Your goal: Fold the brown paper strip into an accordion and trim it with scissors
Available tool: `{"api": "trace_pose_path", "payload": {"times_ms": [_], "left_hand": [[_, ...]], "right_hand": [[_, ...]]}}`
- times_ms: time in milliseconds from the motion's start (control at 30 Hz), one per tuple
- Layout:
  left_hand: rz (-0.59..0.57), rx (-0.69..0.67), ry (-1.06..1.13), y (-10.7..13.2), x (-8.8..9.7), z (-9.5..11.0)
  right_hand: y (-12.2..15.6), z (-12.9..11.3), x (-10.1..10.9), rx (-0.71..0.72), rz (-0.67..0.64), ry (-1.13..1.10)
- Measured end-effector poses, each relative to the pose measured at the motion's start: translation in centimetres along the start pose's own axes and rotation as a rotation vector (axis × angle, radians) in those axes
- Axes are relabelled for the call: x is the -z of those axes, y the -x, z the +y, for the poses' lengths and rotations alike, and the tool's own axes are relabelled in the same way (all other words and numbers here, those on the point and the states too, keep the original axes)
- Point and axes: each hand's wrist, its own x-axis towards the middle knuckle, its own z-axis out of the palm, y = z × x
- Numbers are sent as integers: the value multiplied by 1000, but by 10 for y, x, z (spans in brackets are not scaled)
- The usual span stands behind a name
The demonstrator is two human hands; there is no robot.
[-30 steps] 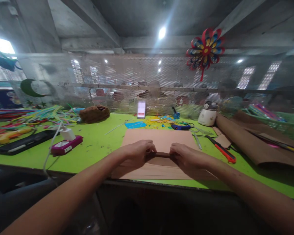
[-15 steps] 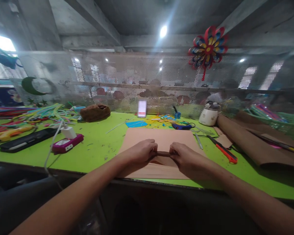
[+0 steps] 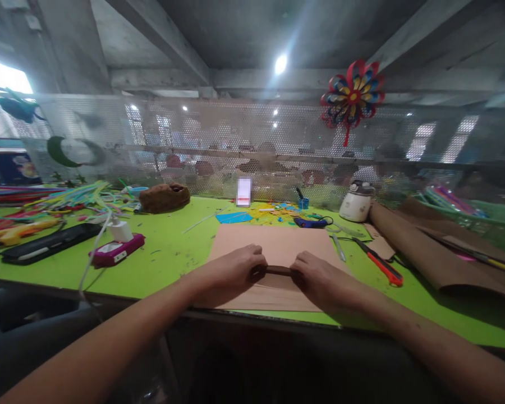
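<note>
Between my two hands runs a narrow dark brown strip (image 3: pixel 279 270), which looks like rolled or folded paper. My left hand (image 3: pixel 242 269) pinches its left end, fingers closed. At the other end my right hand (image 3: pixel 313 274) grips it the same way, thumb and fingers pressed together. Both hands are low over a light tan sheet (image 3: pixel 273 241) on the green table, near its front edge. The strip's ends are hidden inside my fingers.
Right of the sheet lie a silver pen-like tool (image 3: pixel 339 248), a red and black utility knife (image 3: pixel 381 264) and a large brown paper roll (image 3: pixel 421 247). A purple power strip (image 3: pixel 118 251) is on the left. Behind are a blue glue gun (image 3: pixel 311 223) and a white bottle (image 3: pixel 356 202).
The whole view has shifted slightly, with the scene sitting a little lower. Both hands keep hold of the brown strip, my left hand a little further left.
</note>
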Motion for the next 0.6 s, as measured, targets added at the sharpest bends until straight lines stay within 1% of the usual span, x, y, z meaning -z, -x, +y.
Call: {"api": "trace_pose_path", "payload": {"times_ms": [133,233,300,333,400,467,533,600], "left_hand": [[18,22,-17,6,3,11],[-5,80,22,3,8,11],[-74,136,93,-7,14,6],[-91,194,154,-14,17,2],[-167,273,329,-30,23,-5],[-222,319,481,-46,28,-9],[-291,327,522,-58,31,-9],[-366,331,533,-64,32,-6]], "right_hand": [[0,-2,-3,69,-5,149],[-1,-5,-5,76,-18,239],[-2,-7,-6,79,-9,280],[-2,-8,-7,83,5,295],[-1,-9,-8,100,40,324],[1,-8,-9,129,83,358],[3,-8,-9,165,120,391],[4,-8,-6,176,164,412]]}}
